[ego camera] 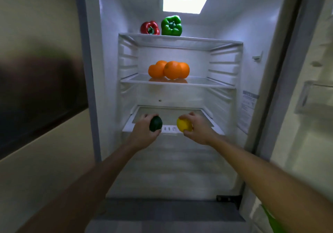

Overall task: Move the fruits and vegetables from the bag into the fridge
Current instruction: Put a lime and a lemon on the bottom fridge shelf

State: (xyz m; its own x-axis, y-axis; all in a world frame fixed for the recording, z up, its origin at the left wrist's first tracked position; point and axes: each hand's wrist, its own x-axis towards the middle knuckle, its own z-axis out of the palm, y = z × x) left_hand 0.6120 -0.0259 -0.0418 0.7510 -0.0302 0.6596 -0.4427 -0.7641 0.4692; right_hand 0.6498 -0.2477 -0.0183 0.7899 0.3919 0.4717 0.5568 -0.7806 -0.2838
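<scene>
So, looks well underway: two more pieces about to land in the fridge (108,70)

Head view, everything placed off the bottom shelf (171,113): two shelves above it sit a red pepper (150,28) and a green pepper (171,25), and one shelf above it there's a cluster of oranges (169,69), so I'd call those done. Just over its front edge, the left hand (146,132) has its fingers wrapped around a dark green fruit (155,123) (lime or avocado, too dark to say), and the right hand (197,130) is curled around a yellow fruit (184,124), probably a lemon. Neither is set down yet. The bag isn't in shot, so no idea what's left in it. Far below and right of that shelf, a green scrap (270,218) is cut off by the frame, and the door (317,96) off to the right is blurry.
</scene>
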